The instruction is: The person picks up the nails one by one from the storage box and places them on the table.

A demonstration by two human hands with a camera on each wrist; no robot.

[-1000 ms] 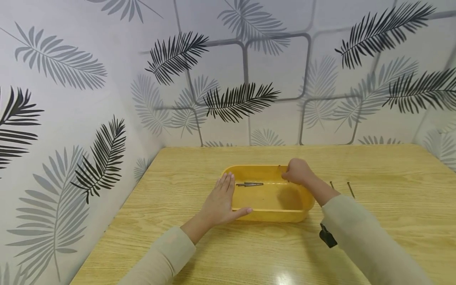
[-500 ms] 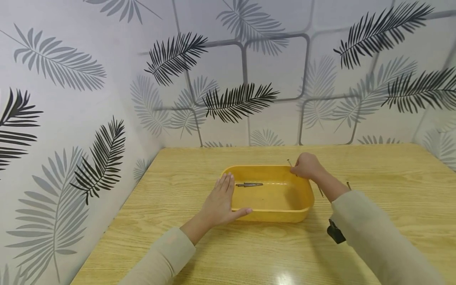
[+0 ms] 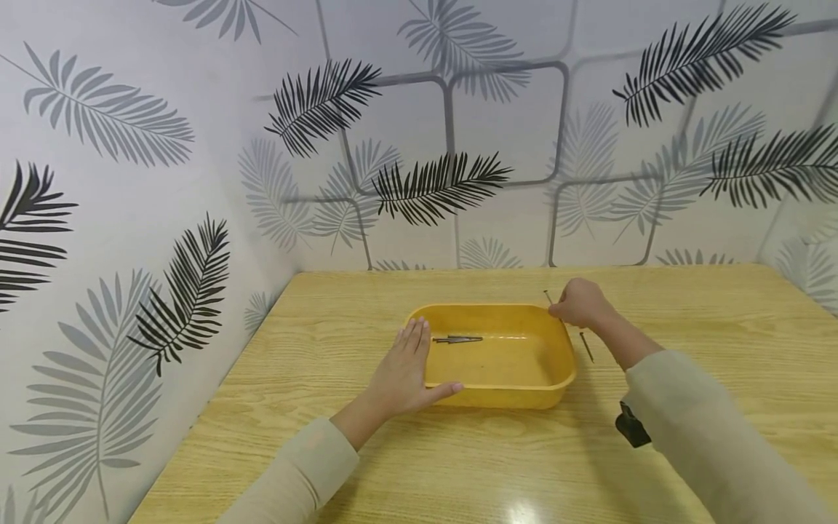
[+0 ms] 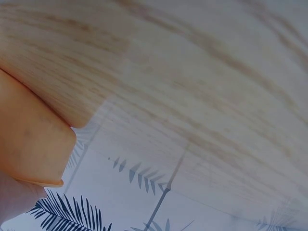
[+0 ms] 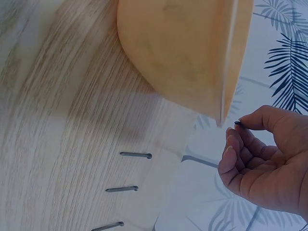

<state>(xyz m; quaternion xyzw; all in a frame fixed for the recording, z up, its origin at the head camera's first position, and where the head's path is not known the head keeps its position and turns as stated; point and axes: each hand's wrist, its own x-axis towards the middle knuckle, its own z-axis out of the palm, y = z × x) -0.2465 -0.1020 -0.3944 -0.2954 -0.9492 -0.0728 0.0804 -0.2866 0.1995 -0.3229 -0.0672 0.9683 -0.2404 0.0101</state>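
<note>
A yellow plastic tray (image 3: pixel 500 397) stands on the wooden table, and several dark nails (image 3: pixel 458 339) lie together inside it at the left. My left hand (image 3: pixel 401 375) rests on the tray's left end, fingers straight over the rim and thumb along the front rim. At the far right corner, just above the rim, my right hand (image 3: pixel 583 306) pinches a nail (image 3: pixel 548 296) between thumb and forefinger. In the right wrist view only that nail's dark end shows. Right of the tray another nail (image 3: pixel 586 348) lies on the table.
In the right wrist view, three nails lie spaced in a row on the table, among them a middle nail (image 5: pixel 121 189). The table (image 3: pixel 366 473) meets a leaf-patterned wall (image 3: pixel 419 240) at the back and left. A black wrist device (image 3: pixel 632 426) hangs under the right sleeve.
My right hand has moved right, from inside the tray to its far right corner, carrying the pinched nail. The left hand and the tray have stayed put.
</note>
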